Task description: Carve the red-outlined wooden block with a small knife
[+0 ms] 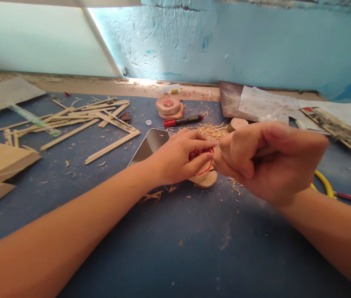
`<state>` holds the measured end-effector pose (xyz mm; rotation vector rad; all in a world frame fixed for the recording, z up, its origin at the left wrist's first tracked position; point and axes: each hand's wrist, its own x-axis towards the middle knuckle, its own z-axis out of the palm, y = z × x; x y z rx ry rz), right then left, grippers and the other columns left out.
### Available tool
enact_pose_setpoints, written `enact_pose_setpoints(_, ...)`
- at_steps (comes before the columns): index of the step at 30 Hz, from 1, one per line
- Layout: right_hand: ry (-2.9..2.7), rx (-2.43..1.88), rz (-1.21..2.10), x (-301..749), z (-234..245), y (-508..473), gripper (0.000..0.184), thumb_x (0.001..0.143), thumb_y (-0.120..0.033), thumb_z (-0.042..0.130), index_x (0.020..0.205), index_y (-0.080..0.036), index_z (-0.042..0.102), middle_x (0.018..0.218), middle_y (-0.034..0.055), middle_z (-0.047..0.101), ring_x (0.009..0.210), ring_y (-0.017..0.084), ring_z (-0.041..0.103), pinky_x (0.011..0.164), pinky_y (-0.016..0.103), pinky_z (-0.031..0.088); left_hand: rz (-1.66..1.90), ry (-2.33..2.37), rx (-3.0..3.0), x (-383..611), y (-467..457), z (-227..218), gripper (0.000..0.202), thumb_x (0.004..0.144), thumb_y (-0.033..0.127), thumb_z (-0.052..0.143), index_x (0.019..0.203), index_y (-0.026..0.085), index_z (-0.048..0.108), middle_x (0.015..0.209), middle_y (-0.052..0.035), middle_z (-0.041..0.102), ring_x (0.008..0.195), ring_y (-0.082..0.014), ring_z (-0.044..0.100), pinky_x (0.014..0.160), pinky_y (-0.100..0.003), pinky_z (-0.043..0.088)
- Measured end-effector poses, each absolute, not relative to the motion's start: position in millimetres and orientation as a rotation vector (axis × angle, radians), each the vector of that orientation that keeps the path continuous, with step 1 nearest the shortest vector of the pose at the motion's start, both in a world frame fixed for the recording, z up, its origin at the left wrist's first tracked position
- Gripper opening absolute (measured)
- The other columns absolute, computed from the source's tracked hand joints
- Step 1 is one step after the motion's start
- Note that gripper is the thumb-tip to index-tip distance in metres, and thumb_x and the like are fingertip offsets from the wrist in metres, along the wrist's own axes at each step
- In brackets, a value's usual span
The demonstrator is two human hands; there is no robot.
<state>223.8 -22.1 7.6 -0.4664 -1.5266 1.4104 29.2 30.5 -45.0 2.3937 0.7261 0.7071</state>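
Note:
My left hand is closed over a round wood slice marked with red lines, fingers and thumb pressing on it. Under it, another pale wood slice shows at the near edge. My right hand is curled into a fist just to the right, its fingertips meeting the edge of the marked slice. What the fist grips is hidden by the fingers. Behind the hands lies a pile of thin wood shavings, with a small wood piece beside it.
A phone lies partly under my left hand. Beyond are a red marker and stacked decorated wood slices. Thin wood sticks and wooden blocks lie left. Papers and a yellow loop handle are right.

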Motion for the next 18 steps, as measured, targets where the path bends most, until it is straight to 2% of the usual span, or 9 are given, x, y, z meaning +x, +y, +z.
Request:
enact_pose_setpoints(3, -1.539, -0.491, 1.381, 223.7, 5.2, -22.8, 0.051, 0.101, -0.041, 0.051, 0.055, -0.02, 0.057, 0.05, 0.0003, 0.044, 0.046, 0.013, 0.041, 0.047, 0.03, 0.041, 0.725, 0.734, 2.39, 30.1, 29.1, -44.6, 0.028, 0.102, 0.031, 0.056, 0.088, 0.02, 0.078, 0.114, -0.0103, 0.074, 0.109, -0.0274, 0.063, 0.109, -0.05, 0.049)
enact_pose_setpoints(7, -1.443, -0.461, 1.433, 218.8, 6.2, -19.6, 0.049, 0.098, -0.037, 0.05, 0.053, -0.02, 0.056, 0.05, -0.0004, 0.039, 0.043, 0.012, 0.038, 0.042, 0.028, 0.034, 0.751, 0.727, 2.393, 30.9, 28.6, -45.9, 0.028, 0.101, 0.03, 0.057, 0.084, 0.019, 0.077, 0.111, -0.0107, 0.073, 0.107, -0.0268, 0.064, 0.106, -0.049, 0.049)
enact_pose_setpoints(13, -1.349, -0.473, 1.433, 214.7, 3.9, -9.9, 0.049, 0.092, -0.043, 0.058, 0.05, -0.021, 0.046, 0.046, -0.0031, 0.035, 0.038, 0.009, 0.027, 0.038, 0.027, 0.027, 0.763, 0.733, 2.391, 32.3, 27.5, -47.3, 0.028, 0.104, 0.032, 0.056, 0.094, 0.022, 0.081, 0.114, -0.0088, 0.075, 0.107, -0.025, 0.064, 0.104, -0.045, 0.05)
enact_pose_setpoints(18, -1.284, -0.458, 1.511, 217.6, -1.4, -3.1, 0.05, 0.093, -0.042, 0.061, 0.05, -0.021, 0.046, 0.045, -0.0047, 0.033, 0.038, 0.007, 0.023, 0.039, 0.025, 0.029, 0.775, 0.713, 2.391, 32.9, 27.5, -47.4, 0.028, 0.103, 0.03, 0.056, 0.098, 0.021, 0.082, 0.109, -0.0098, 0.073, 0.101, -0.0242, 0.064, 0.098, -0.044, 0.052)
